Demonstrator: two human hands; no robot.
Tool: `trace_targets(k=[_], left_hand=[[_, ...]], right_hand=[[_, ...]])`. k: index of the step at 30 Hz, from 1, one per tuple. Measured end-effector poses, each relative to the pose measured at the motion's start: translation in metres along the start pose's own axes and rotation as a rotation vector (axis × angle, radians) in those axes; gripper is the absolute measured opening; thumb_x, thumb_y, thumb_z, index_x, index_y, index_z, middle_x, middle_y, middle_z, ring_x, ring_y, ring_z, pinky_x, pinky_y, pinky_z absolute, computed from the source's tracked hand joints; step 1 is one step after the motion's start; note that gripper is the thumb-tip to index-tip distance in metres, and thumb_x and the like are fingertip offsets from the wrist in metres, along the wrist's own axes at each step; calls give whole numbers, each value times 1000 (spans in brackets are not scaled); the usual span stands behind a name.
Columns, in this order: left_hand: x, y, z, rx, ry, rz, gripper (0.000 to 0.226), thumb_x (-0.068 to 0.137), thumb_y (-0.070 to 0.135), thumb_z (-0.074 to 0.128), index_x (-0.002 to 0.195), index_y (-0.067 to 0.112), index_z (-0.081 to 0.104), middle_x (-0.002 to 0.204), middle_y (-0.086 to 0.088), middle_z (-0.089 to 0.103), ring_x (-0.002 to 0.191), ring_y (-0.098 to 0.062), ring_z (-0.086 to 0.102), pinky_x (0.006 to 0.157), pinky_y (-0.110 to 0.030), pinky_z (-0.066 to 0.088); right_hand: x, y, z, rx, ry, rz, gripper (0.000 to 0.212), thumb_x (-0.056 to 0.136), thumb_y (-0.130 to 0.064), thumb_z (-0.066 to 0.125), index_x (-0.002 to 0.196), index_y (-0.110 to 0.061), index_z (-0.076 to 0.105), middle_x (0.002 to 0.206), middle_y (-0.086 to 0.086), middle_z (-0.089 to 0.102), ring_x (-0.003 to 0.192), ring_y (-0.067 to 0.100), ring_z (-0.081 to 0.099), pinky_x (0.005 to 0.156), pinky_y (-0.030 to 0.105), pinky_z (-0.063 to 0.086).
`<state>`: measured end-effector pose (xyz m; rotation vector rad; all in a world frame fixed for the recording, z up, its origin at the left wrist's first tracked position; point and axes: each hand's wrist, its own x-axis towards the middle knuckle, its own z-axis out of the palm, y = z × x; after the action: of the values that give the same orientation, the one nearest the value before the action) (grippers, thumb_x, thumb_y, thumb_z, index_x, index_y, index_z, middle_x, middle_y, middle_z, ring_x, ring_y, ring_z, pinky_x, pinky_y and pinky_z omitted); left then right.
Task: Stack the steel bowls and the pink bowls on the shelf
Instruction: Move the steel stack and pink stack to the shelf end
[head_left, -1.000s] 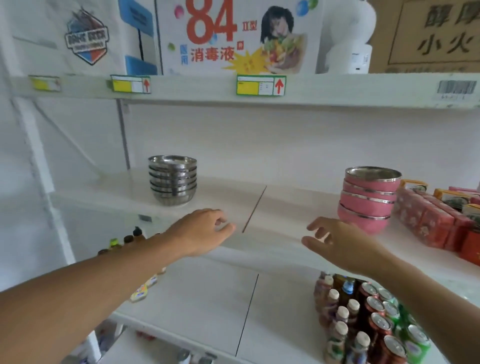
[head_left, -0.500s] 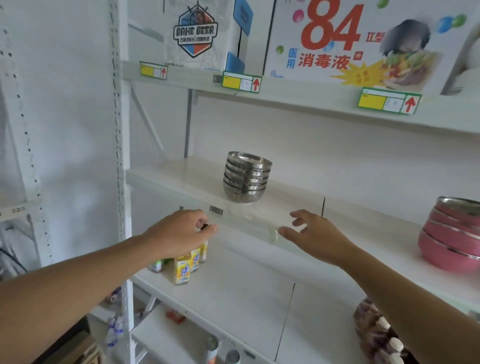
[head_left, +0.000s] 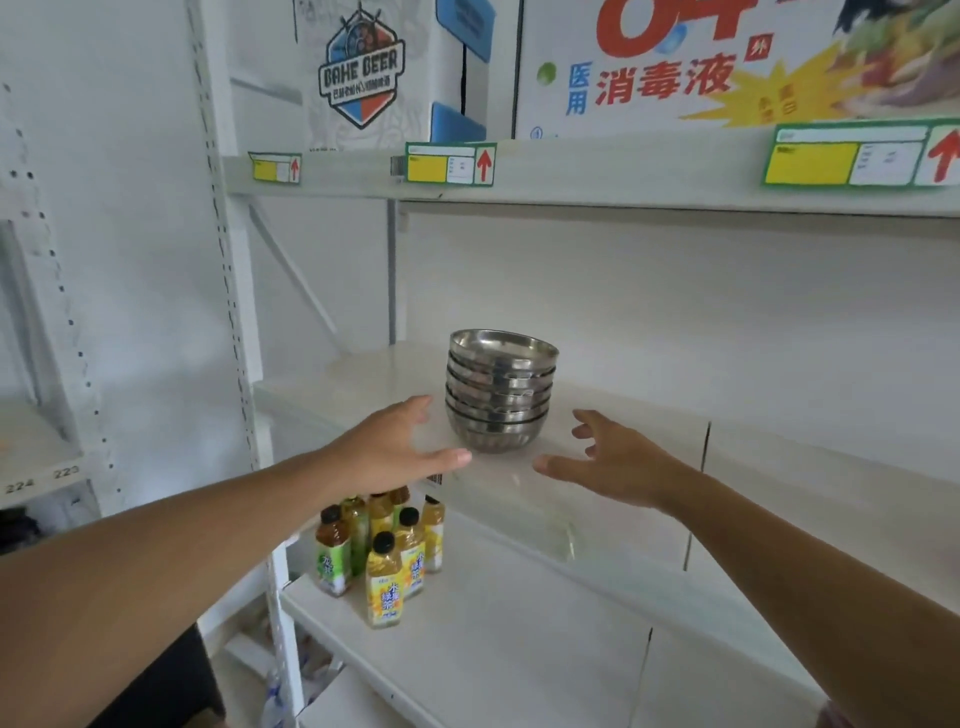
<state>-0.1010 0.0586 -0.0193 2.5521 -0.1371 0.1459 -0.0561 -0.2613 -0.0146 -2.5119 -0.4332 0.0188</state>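
A stack of several steel bowls stands upright on the white middle shelf, near its left end. My left hand is just left of the stack's base, fingers spread, holding nothing. My right hand is just right of the base, fingers apart and empty. Neither hand touches the bowls. The pink bowls are out of view.
Several yellow and green drink bottles stand on the lower shelf under my left hand. Above, an upper shelf with price tags carries printed cartons. A perforated white upright bounds the shelves on the left.
The view swung left, so the pink bowls left the frame. Both hands moved up and forward to either side of the steel bowl stack, and my left hand opened.
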Motion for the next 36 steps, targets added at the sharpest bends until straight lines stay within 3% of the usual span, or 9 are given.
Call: trace_targets(k=[5,9,12,15,22,26,31,36], left_hand=[[37,6,14,-112,-3,-37,143,64,94,76,176,30,14,177,2,39,159,-21,42,128,-46,38],[53,8,23,-217,16,20,130,63,87,85,166,24,38,164,3,56,153,-19,51,127,-49,41],[59,1,20,-260,58,69,127,53,92,82,155,23,51,151,6,65,142,-15,59,124,-48,45],[64,-15,4,-290,76,97,122,53,90,85,151,24,55,146,7,69,140,-14,61,124,-49,45],[79,-74,-47,-289,145,126,85,76,59,94,147,31,56,143,11,69,135,-10,63,123,-46,46],[90,-109,-67,-284,129,135,92,73,62,92,151,30,56,144,12,68,135,-9,62,122,-44,47],[109,-136,-70,-287,76,144,83,79,57,93,149,29,58,144,11,69,136,-11,62,123,-48,46],[127,-142,-62,-286,43,144,94,78,60,92,156,24,53,153,4,65,144,-17,58,126,-52,42]], right_hand=[[48,8,5,111,-76,-60,154,51,-99,76,173,-25,17,167,-3,47,146,22,51,119,45,46],[71,3,14,216,-53,-151,118,61,-79,91,157,-25,47,146,-12,64,133,7,60,118,45,48],[82,-4,21,256,-4,-158,103,62,-70,97,144,-24,56,131,-16,69,121,2,63,111,38,52],[94,-20,26,283,18,-172,103,60,-68,98,143,-22,58,131,-13,70,123,5,64,110,39,53],[132,-84,52,293,31,-196,108,64,-66,97,150,-19,53,141,-6,66,133,13,60,113,43,51],[153,-108,73,274,10,-170,108,65,-67,96,151,-19,52,144,-5,65,134,15,59,113,42,51],[174,-115,90,235,38,-122,112,58,-76,94,149,-23,54,140,-9,66,131,11,60,110,40,51],[181,-106,94,244,45,-78,112,58,-74,96,148,-25,53,138,-11,66,130,12,61,112,45,52]])
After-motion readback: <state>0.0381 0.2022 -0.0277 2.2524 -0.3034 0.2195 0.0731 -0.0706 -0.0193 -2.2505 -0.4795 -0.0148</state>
